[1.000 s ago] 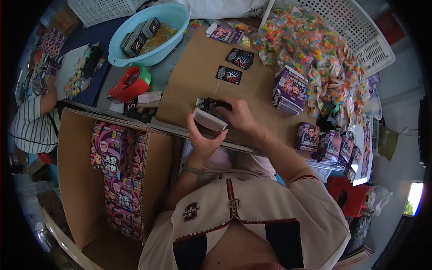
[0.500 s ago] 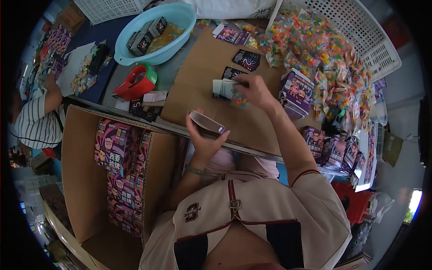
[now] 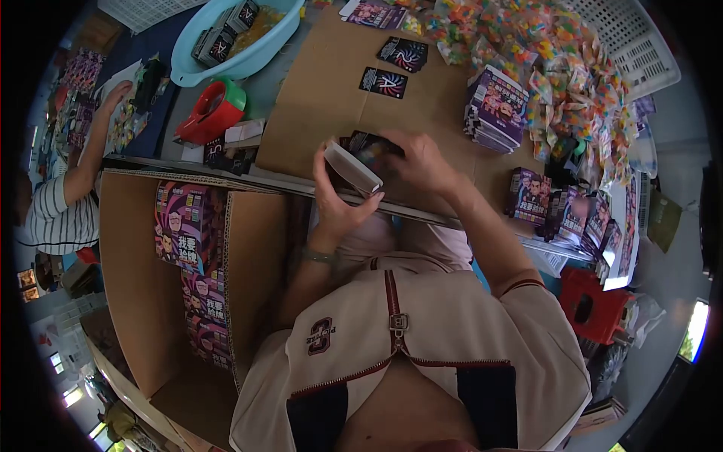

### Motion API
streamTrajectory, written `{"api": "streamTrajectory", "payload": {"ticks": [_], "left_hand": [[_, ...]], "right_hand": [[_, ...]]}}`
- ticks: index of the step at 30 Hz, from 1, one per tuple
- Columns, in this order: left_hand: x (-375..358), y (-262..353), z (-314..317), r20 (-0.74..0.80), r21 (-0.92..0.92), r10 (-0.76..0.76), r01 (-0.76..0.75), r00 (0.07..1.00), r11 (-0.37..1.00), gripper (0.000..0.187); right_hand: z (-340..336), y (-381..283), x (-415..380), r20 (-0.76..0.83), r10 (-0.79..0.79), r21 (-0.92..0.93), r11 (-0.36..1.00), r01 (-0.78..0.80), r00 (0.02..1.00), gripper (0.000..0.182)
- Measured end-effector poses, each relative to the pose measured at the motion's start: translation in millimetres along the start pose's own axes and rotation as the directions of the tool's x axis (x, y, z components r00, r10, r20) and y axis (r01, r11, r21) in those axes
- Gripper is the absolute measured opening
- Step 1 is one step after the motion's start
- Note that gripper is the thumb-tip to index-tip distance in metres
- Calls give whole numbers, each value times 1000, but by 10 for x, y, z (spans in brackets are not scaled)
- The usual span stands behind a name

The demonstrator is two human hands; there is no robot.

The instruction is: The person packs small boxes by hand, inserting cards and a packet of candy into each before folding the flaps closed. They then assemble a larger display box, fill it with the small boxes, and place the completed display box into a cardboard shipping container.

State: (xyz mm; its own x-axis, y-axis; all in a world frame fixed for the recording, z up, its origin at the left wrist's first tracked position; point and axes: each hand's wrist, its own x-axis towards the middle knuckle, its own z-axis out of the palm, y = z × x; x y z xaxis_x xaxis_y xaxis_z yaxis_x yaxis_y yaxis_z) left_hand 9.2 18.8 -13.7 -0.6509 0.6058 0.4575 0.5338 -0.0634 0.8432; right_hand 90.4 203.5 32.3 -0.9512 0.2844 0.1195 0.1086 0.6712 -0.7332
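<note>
In my left hand (image 3: 335, 217) is a small open card box (image 3: 352, 169), tilted, with fingers and thumb wrapped along its sides. Just to its right, my right hand (image 3: 423, 164), slightly smeared by motion, pinches a few black cards (image 3: 363, 141) together with a small candy packet (image 3: 371, 154). The cards are right by the box's far side. Beyond the hands, a black card marked A (image 3: 383, 83) and a small pile of black cards (image 3: 404, 53) lie on the cardboard sheet (image 3: 309, 105).
To the right are a stack of purple boxes (image 3: 497, 109), a heap of candy packets (image 3: 561, 83) and more purple boxes (image 3: 530, 194). A blue basin (image 3: 184, 75) and red tape dispenser (image 3: 202, 117) stand left. A big carton (image 3: 135, 301) holds purple packages. Another person (image 3: 64, 197) works far left.
My right hand has brought the cards and candy packet down and left, close to the box. My left hand has tipped the box more upright. The view has shifted slightly.
</note>
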Motion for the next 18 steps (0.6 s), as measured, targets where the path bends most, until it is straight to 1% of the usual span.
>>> {"api": "streamTrajectory", "payload": {"ticks": [1, 2, 3, 5, 7, 9, 11, 13, 15, 17, 18], "left_hand": [[-8, 25, -5, 6, 5, -1, 1, 1000, 1000, 115], [-17, 52, -8, -57, -126, -72, 65, 996, 990, 115], [-20, 66, -17, -111, -258, -149, 116, 983, 959, 116], [-68, 75, -73, -135, -233, -146, 112, 980, 966, 116], [-115, 47, -94, -164, -212, -153, 117, 974, 970, 117], [-151, 3, -78, -121, -83, -61, 51, 991, 995, 116], [-153, -15, -24, -126, -63, -43, 36, 991, 997, 116], [-169, -18, 26, -122, -50, -26, 20, 992, 999, 116], [-177, -19, 55, -94, -30, 41, -44, 995, 999, 117], [-214, -35, 71, -95, -45, 30, -34, 995, 998, 117], [-223, -30, 76, -97, -59, 21, -27, 995, 998, 118]], "right_hand": [[13, 98, 80, -12, -40, 25, 999, 40, 999, 39], [23, 174, 144, -25, -80, 49, 996, 81, 997, 38], [18, 227, 197, -30, -80, 56, 995, 82, 996, 38], [14, 308, 255, 68, 0, 142, 990, -10, 998, 38], [26, 354, 236, 62, -20, 179, 984, 8, 998, 39], [37, 379, 222, 60, -36, 212, 977, 23, 998, 40], [-9, 375, 236, 219, 58, 366, 921, -136, 974, 42], [-67, 371, 228, 219, 46, 390, 912, -131, 975, 42], [-85, 366, 211, 220, 30, 412, 903, -121, 975, 43], [-64, 338, 205, 143, -23, 507, 861, -53, 989, 45], [-96, 319, 225, 144, -23, 507, 860, -54, 989, 45]]}}
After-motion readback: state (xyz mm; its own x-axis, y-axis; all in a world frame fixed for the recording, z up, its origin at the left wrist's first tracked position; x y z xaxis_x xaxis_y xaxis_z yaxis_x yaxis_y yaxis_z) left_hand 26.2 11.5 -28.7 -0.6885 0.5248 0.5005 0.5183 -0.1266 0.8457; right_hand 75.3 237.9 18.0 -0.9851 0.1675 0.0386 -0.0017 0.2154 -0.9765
